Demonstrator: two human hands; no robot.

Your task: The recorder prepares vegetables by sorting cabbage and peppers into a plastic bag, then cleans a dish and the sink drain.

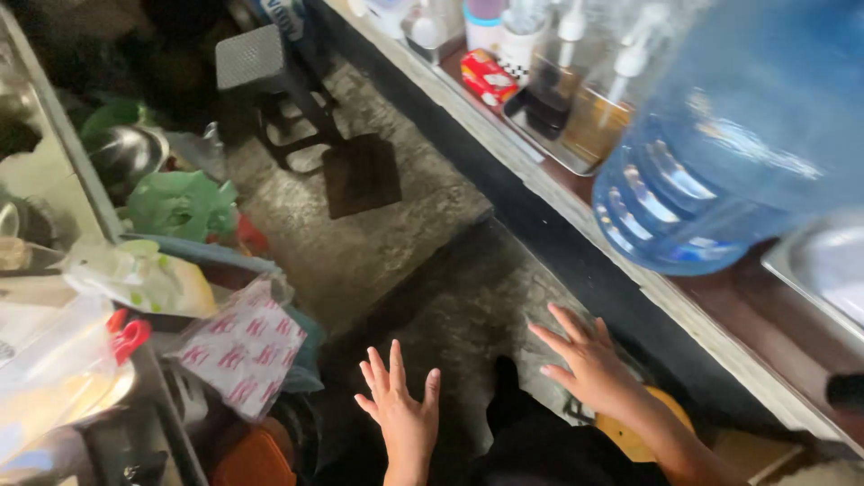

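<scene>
The big water jug [720, 153] fills the upper right — translucent blue plastic, round and ribbed near its base, standing on the dark wooden bench [720, 297] that runs along the right side with a pale edge. Behind the jug on the same bench sits a metal tray [540, 135] with clear pump bottles [598, 108] of amber liquid, and beyond it a small red carton [486, 76] and pale tubs.

The floor [378, 225] between the two sides is rough grey concrete, worn and mottled, with a step down toward the viewer. A black plastic stool [270, 81] with a gridded seat stands on it at the far end.

On the left, crowded shelving holds a steel bowl [126, 153], crumpled green plastic bags [180, 202], a red-and-white patterned packet [243, 346] and clear bags fastened with a red clip [128, 335].

Both hands hover over the floor, holding nothing. The left hand [400, 409] is spread flat, palm down, fingers apart. The right hand [585, 360] is likewise open with fingers splayed, nearer the bench's dark lower face — just above a yellow-orange rounded thing [630, 436] that the arm partly hides.
</scene>
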